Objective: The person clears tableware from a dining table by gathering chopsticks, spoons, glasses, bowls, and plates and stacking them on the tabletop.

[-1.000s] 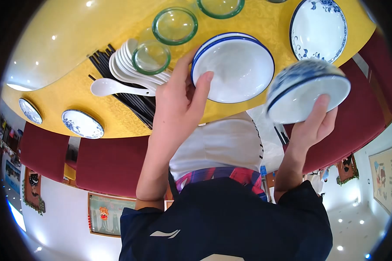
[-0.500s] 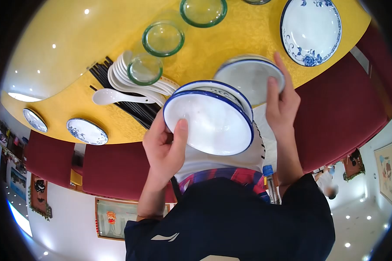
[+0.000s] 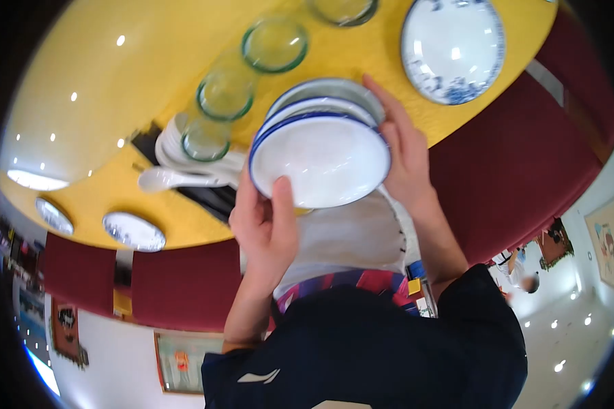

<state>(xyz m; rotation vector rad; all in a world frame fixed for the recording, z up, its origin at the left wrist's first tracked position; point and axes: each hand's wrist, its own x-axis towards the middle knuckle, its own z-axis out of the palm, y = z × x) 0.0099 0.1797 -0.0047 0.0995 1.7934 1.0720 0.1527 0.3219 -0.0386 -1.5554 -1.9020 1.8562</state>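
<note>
White blue-rimmed bowls (image 3: 320,160) are gathered in a tilted stack between my hands, just above the table's near edge. My left hand (image 3: 266,221) grips the front bowls at their left edge, its thumb lying across the white surface. At the right edge, my right hand (image 3: 406,157) is closed around the rear bowl (image 3: 334,87), with one finger reaching up along its rim. The bowls hide part of the right fingers. Left of the stack lie white spoons (image 3: 184,178) and black chopsticks (image 3: 215,201).
Several green-rimmed glasses (image 3: 275,46) stand beyond the bowls on the yellow tablecloth (image 3: 348,58). A blue-patterned plate (image 3: 453,51) lies at the right, smaller plates (image 3: 133,230) at the left edge. Maroon chairs (image 3: 518,163) line the table. A person (image 3: 522,273) is in the background.
The rear bowl in my right hand has come left against the bowls in my left hand, making one stack. The stack sits slightly higher in view, and the whole view has shifted.
</note>
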